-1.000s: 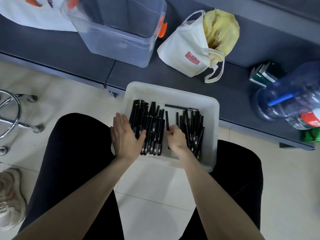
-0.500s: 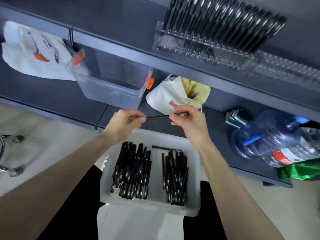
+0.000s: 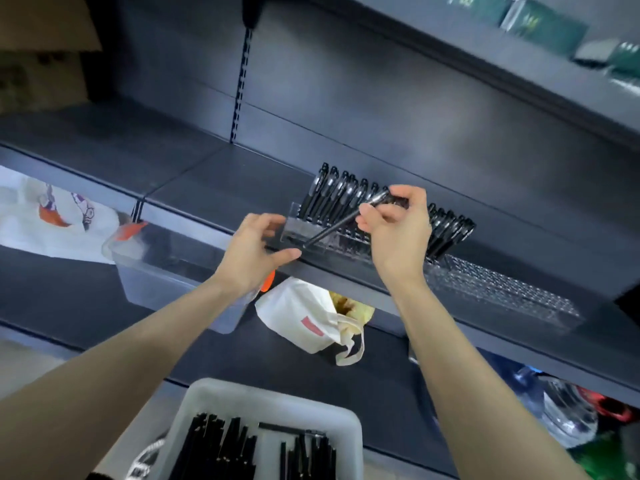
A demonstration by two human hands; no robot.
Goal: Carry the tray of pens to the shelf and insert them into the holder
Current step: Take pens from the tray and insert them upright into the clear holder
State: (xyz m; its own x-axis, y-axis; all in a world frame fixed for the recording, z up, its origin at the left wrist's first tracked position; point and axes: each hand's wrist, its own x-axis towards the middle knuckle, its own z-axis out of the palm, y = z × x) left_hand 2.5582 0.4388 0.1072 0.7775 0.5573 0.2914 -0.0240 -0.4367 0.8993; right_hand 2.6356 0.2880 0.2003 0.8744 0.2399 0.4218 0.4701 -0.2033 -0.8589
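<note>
Clear plastic bin [image 3: 166, 271] beside a white tote bag [image 3: 298, 317], printed cloth bag [image 3: 52, 216] at far left.

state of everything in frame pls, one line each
Pen, pinched in right hand, slanted, tip toward holder, not yet inserted.
Left hand, near pen's tip, contact unclear.
Holder, on shelf, partly filled with pens.
Tray, holds many loose pens.
Bag, top open, yellow contents showing.

Dark shelf [image 3: 207, 188] w/ clear holder [image 3: 346, 247]

Right hand [image 3: 398, 233] pinches pen [image 3: 341, 224] over clear holder [image 3: 349, 240]; left hand [image 3: 254, 251] open at pen tip; tray [image 3: 273, 396] below.
</note>
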